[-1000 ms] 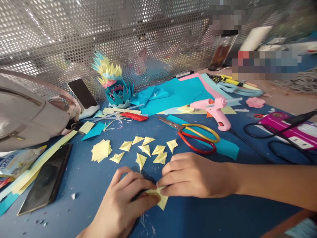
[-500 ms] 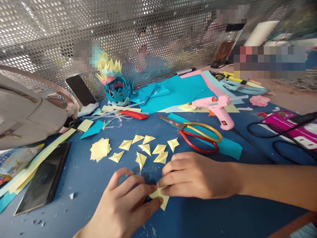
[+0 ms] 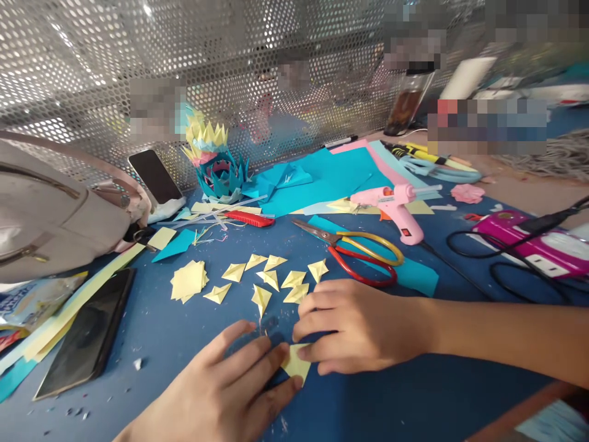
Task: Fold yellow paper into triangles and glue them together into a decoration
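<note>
Head view, yellow paper (image 3: 296, 363) — between both hands

**Paper, plastic and punched metal**

The small yellow piece (image 3: 296, 363) under the fingers is thin matt paper, sharply creased, like the folded yellow points (image 3: 271, 277) lying nearby. The table top (image 3: 391, 405) looks matt blue, dusted with scraps. The scissors (image 3: 359, 252) show bare metal blades and glossy coated handles. The glue gun (image 3: 396, 205) is smooth pink plastic. The back screen (image 3: 276, 55) is shiny perforated metal. The phone (image 3: 87, 334) has a glossy dark face.
</note>
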Tool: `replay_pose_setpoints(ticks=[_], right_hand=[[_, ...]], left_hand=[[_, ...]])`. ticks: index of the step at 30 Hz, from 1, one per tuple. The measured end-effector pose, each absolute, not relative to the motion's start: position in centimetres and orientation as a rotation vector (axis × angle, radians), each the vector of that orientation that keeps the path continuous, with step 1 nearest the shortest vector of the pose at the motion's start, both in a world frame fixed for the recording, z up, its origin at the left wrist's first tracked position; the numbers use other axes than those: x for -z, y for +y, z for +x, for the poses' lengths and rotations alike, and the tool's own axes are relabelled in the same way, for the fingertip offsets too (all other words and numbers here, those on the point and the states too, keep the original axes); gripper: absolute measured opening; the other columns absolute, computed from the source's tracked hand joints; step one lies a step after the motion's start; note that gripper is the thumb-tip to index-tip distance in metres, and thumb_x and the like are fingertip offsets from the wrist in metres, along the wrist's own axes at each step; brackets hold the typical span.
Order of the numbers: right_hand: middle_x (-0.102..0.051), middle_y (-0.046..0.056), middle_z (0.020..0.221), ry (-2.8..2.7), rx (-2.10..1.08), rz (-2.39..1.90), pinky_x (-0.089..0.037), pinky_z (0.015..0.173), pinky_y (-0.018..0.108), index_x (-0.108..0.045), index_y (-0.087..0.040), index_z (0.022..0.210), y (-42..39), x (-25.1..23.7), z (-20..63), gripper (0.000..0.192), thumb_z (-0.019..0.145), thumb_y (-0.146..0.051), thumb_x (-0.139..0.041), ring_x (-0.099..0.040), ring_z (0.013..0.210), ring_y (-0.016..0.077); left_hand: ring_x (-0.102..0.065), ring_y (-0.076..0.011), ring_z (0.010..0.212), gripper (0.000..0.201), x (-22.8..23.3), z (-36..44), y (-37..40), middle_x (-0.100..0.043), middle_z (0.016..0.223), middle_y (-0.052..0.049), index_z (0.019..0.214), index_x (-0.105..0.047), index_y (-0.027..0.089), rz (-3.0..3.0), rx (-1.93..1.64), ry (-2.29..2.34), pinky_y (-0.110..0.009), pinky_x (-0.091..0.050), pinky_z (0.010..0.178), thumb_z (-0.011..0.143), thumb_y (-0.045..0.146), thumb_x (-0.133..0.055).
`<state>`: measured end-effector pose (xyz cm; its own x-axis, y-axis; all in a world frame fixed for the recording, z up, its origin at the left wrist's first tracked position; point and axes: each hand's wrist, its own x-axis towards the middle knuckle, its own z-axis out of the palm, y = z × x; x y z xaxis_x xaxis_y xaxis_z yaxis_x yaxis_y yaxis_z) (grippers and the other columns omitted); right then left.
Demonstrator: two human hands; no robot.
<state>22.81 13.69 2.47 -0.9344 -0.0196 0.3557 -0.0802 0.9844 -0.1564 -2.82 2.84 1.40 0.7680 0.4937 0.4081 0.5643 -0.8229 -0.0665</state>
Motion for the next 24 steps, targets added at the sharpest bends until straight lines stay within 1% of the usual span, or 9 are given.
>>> replay_pose_setpoints(ticks=[2,3,6,8,10,14,18,21,24], right_hand=[[-0.069,0.002,0.109,-2.757,-0.189,0.008,-0.042,0.081,0.036,-0.072,-0.023,0.106,13.4,-2.3,22.7,0.022,0.101,-0.038,-0.058,-0.057,0.097,0.0184],[-0.068,0.002,0.108,-2.762,-0.169,-0.027,-0.042,0.080,0.036,-0.072,-0.024,0.108,13.2,-2.3,22.6,0.022,0.100,-0.040,-0.059,-0.056,0.094,0.0185],[-0.064,0.003,0.103,-2.775,-0.121,-0.073,-0.040,0.080,0.036,-0.071,-0.025,0.114,12.8,-2.4,22.0,0.026,0.100,-0.043,-0.058,-0.052,0.088,0.0191],[-0.063,0.004,0.100,-2.787,-0.088,-0.051,-0.039,0.079,0.036,-0.071,-0.026,0.115,12.8,-2.6,21.3,0.027,0.100,-0.044,-0.057,-0.050,0.086,0.0192],[-0.062,0.004,0.099,-2.807,-0.047,-0.004,-0.037,0.077,0.035,-0.071,-0.025,0.113,12.9,-2.9,20.4,0.028,0.101,-0.045,-0.056,-0.049,0.084,0.0188],[-0.062,0.006,0.101,-2.854,-0.011,0.065,-0.035,0.074,0.034,-0.071,-0.023,0.110,13.1,-3.1,19.1,0.031,0.101,-0.048,-0.055,-0.049,0.084,0.0187],[-0.061,0.006,0.102,-2.858,0.007,-0.006,-0.038,0.077,0.035,-0.068,-0.024,0.122,12.6,-3.0,20.1,0.034,0.101,-0.047,-0.055,-0.050,0.088,0.0199],[-0.061,0.005,0.105,-2.865,0.041,-0.103,-0.040,0.082,0.036,-0.064,-0.025,0.130,12.1,-3.0,22.5,0.038,0.098,-0.046,-0.061,-0.051,0.092,0.0207],[-0.062,0.004,0.106,-2.891,0.070,-0.240,-0.042,0.083,0.036,-0.064,-0.027,0.129,11.7,-3.4,25.0,0.039,0.094,-0.044,-0.067,-0.052,0.091,0.0201]], left_hand=[[-0.059,-0.0201,0.109,0.038,-1.6,-2.6,2.9,-0.073,0.114,0.000,0.119,-0.069,0.029,-2.759,0.562,-0.858,-0.044,-0.028,0.114,0.107,0.019,-0.034],[-0.059,-0.0202,0.106,0.037,-1.8,-2.5,2.9,-0.072,0.111,-0.001,0.119,-0.069,0.030,-2.761,0.564,-0.879,-0.045,-0.029,0.113,0.106,0.020,-0.036],[-0.057,-0.0202,0.084,0.031,-2.1,-2.5,3.0,-0.064,0.090,-0.002,0.122,-0.067,0.033,-2.814,0.546,-0.968,-0.047,-0.036,0.102,0.103,0.024,-0.044],[-0.053,-0.0206,0.075,0.034,-2.3,-2.7,2.9,-0.058,0.083,-0.002,0.131,-0.062,0.034,-2.876,0.495,-1.007,-0.047,-0.039,0.091,0.099,0.028,-0.049],[-0.053,-0.0223,0.075,0.039,-2.5,-3.0,2.9,-0.057,0.082,-0.003,0.134,-0.060,0.035,-2.937,0.449,-1.029,-0.046,-0.039,0.087,0.095,0.028,-0.052],[-0.057,-0.0243,0.084,0.041,-3.7,-3.1,2.9,-0.062,0.089,-0.004,0.124,-0.064,0.032,-3.060,0.403,-1.041,-0.046,-0.036,0.088,0.087,0.019,-0.055],[-0.058,-0.0234,0.083,0.059,-5.1,-2.7,2.9,-0.062,0.091,-0.004,0.132,-0.059,0.030,-3.101,0.239,-1.084,-0.044,-0.036,0.086,0.076,0.010,-0.059],[-0.057,-0.0234,0.081,0.060,-5.5,-2.6,2.7,-0.060,0.088,-0.004,0.132,-0.059,0.030,-3.094,0.185,-1.110,-0.043,-0.037,0.084,0.076,0.010,-0.059],[-0.057,-0.0238,0.083,0.060,-5.5,-2.7,2.6,-0.059,0.089,-0.004,0.133,-0.059,0.031,-3.100,0.179,-1.119,-0.043,-0.038,0.086,0.076,0.011,-0.059]])
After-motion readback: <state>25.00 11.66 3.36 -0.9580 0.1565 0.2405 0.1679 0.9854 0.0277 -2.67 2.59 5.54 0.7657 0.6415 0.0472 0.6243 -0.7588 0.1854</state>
